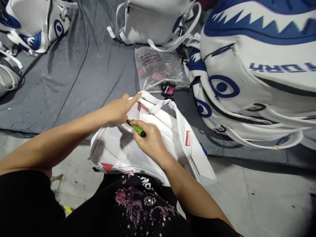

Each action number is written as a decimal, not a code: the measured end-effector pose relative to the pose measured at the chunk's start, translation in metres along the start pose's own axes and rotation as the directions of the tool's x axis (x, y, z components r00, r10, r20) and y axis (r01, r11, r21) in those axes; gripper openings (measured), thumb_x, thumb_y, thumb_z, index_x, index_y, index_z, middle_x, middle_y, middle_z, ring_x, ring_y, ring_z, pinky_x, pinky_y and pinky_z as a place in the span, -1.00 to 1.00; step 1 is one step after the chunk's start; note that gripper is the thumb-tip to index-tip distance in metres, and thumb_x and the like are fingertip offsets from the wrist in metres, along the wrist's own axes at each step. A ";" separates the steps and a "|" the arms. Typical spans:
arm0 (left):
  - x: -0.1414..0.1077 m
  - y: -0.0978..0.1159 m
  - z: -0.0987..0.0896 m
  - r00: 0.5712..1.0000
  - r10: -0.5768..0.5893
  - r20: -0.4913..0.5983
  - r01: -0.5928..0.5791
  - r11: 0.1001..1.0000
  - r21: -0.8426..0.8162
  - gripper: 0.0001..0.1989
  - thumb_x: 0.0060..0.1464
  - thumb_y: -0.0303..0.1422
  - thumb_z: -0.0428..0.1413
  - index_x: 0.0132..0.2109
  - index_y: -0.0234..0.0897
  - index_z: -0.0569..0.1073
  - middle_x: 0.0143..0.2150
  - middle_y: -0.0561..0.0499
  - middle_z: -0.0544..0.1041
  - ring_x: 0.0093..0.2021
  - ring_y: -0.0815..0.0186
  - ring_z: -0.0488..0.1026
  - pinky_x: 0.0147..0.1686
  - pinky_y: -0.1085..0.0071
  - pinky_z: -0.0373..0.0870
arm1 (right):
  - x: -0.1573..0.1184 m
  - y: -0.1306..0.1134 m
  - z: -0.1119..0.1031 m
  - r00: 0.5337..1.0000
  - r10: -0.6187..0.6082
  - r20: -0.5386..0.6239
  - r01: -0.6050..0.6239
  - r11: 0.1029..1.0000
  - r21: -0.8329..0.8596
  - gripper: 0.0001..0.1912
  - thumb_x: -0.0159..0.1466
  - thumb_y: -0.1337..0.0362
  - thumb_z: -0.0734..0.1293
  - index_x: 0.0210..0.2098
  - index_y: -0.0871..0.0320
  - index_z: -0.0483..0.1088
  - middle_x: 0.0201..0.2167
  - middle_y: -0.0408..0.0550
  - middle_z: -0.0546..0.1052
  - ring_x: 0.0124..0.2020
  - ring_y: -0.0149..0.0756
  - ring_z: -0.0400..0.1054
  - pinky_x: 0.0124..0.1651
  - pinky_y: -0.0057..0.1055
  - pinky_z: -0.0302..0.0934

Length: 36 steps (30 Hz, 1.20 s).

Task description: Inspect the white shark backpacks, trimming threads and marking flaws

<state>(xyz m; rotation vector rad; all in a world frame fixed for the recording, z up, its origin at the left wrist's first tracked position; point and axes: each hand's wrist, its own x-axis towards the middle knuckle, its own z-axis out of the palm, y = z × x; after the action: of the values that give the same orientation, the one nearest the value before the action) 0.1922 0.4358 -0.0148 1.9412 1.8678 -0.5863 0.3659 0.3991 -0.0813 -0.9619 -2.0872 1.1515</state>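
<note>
My right hand (134, 124) grips a green tool (138, 129) at the white bag (123, 144); my left hand (118, 110) touches it, grip unclear; beyond the bag, a plastic pouch (160, 67)

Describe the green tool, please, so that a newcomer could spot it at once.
Start at the black shirt, then the white bag just beyond it. Over that bag, the right hand holds a slim green tool with a black end. Its bright green sets it apart from the white bag and its red label.
</note>
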 end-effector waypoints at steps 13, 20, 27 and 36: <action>0.003 -0.005 0.009 1.000 0.008 -0.010 -0.009 0.999 -0.048 -0.01 0.13 -0.49 0.04 0.51 -0.02 -0.37 0.29 -0.25 0.23 0.02 0.00 0.51 -0.14 0.25 0.44 | 0.096 0.096 -0.120 0.939 0.171 -0.298 -0.309 0.799 -0.516 -0.64 0.31 0.46 0.22 0.06 0.19 0.45 -0.13 0.07 0.60 -0.06 -0.11 0.51 0.05 -0.22 0.35; 0.005 -0.009 0.015 0.999 0.014 -0.036 -0.016 0.998 -0.066 0.00 0.09 -0.51 0.02 0.50 0.00 -0.36 0.26 -0.23 0.26 -0.07 0.03 0.54 -0.18 0.23 0.42 | 0.169 0.142 -0.098 0.870 0.426 -0.249 -0.480 0.610 -0.631 -0.41 0.19 0.16 0.54 0.10 0.34 0.39 0.15 0.38 0.43 0.09 0.06 0.46 0.08 -0.21 0.33; 0.008 -0.013 0.016 0.999 0.030 -0.039 -0.033 0.996 -0.082 -0.01 0.10 -0.49 0.02 0.49 0.06 -0.37 0.28 -0.21 0.25 -0.10 0.06 0.54 -0.20 0.25 0.41 | 0.170 0.148 -0.100 0.786 0.530 -0.317 -0.609 0.581 -0.539 -0.34 0.24 0.08 0.49 0.19 0.27 0.26 0.07 0.20 0.53 0.07 -0.09 0.47 0.05 -0.30 0.33; 0.007 -0.008 0.014 0.999 0.041 -0.032 -0.044 0.992 -0.120 -0.01 0.12 -0.52 0.04 0.51 0.01 -0.34 0.37 -0.25 0.18 0.06 -0.01 0.52 -0.05 0.18 0.45 | 0.168 0.158 -0.100 0.803 0.479 -0.354 -0.595 0.620 -0.511 -0.58 0.30 0.21 0.40 0.12 0.13 0.33 -0.07 0.03 0.60 -0.05 -0.17 0.48 -0.06 -0.37 0.29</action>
<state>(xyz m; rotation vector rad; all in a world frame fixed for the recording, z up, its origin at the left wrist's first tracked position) 0.1835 0.4342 -0.0297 1.9161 1.8304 -0.4244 0.3926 0.6394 -0.1503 -2.0433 -2.0924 0.5678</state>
